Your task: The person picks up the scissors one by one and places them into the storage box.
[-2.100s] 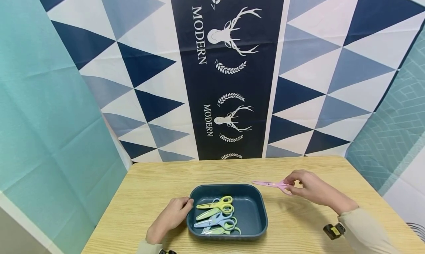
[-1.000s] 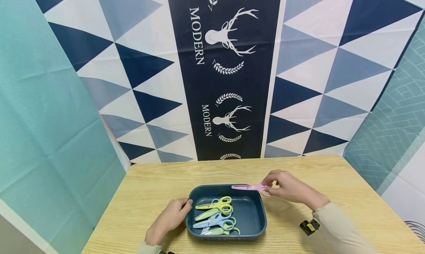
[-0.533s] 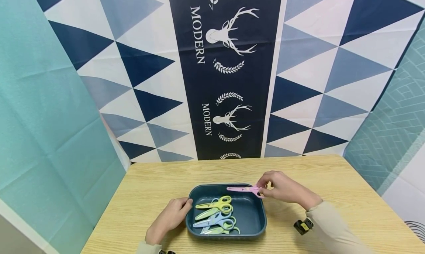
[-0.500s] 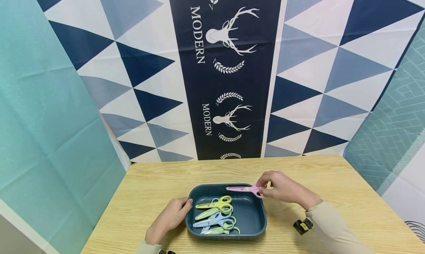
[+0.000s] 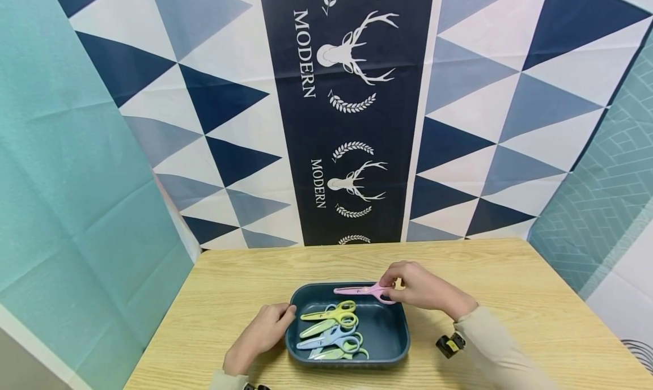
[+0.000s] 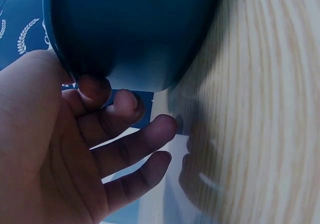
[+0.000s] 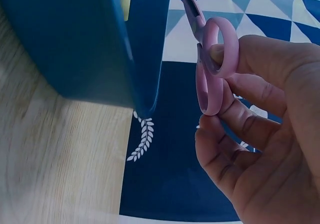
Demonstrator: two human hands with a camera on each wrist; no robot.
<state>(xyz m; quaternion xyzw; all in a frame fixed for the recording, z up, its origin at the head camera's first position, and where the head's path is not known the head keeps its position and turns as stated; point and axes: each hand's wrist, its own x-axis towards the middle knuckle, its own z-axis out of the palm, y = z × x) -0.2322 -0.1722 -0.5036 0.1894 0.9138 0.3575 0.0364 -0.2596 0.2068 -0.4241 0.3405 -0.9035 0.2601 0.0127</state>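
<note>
My right hand [image 5: 419, 287] holds a pair of pink scissors [image 5: 361, 291] by the handle loops, over the far right part of a dark teal plastic box [image 5: 391, 358]. The scissors' blades point left. In the right wrist view, the pink scissors [image 7: 220, 48] are pinched between thumb and fingers beside the box wall [image 7: 65, 38]. My left hand [image 5: 265, 329] grips the box's left rim. The left wrist view shows that hand's [image 6: 65, 134] thumb at the rim, index fingertip against the outer wall and the other fingers spread loosely.
Inside the box, on its left side, lie yellow scissors [image 5: 326, 315], blue scissors [image 5: 329, 340] and several green and blue ones, partly overlapping. The box stands on a wooden table [image 5: 229, 276]. A patterned cloth [image 5: 357, 95] hangs behind, and a teal cloth [image 5: 76, 180] at the left.
My right hand has carried the pink scissors leftward, from over the table right of the box to over the box. My left hand stays on the rim.
</note>
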